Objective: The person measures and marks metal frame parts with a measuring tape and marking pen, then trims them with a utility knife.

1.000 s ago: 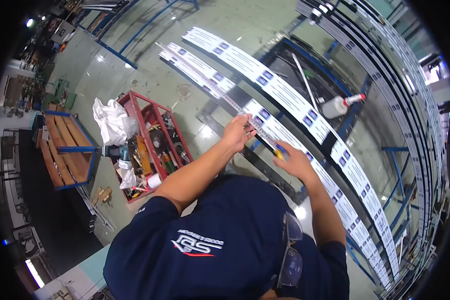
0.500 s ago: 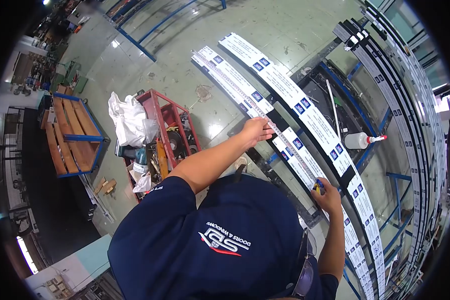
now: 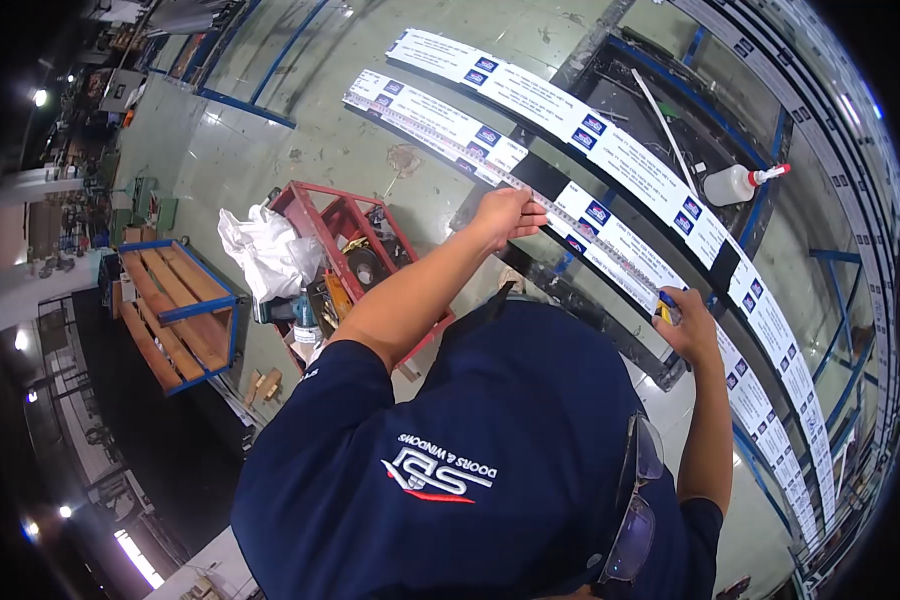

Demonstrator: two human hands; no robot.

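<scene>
A tape measure [image 3: 664, 312] with a yellow and blue case is gripped in my right hand [image 3: 690, 330]. Its blade [image 3: 610, 250] lies stretched along a long profile [image 3: 425, 122] covered in white printed film, reaching close to that profile's far left end. My left hand [image 3: 508, 218] is at the near edge of the profile, beside a black band, its fingers closed around the blade; the fingertips are partly hidden. A second film-covered profile [image 3: 540, 95] runs alongside, farther from me, with a dark gap between the two.
A white bottle with a red nozzle [image 3: 730, 186] stands beyond the profiles. To the left are a red tool cart [image 3: 320, 200] topped with a white bag [image 3: 260, 250] and a blue-framed rack of wooden slats [image 3: 175, 320]. More long profiles [image 3: 830, 110] are stacked at the right.
My view has turned, so the profiles appear higher and flatter. Both hands keep their hold on the tape measure, whose blade stays stretched along the same profile.
</scene>
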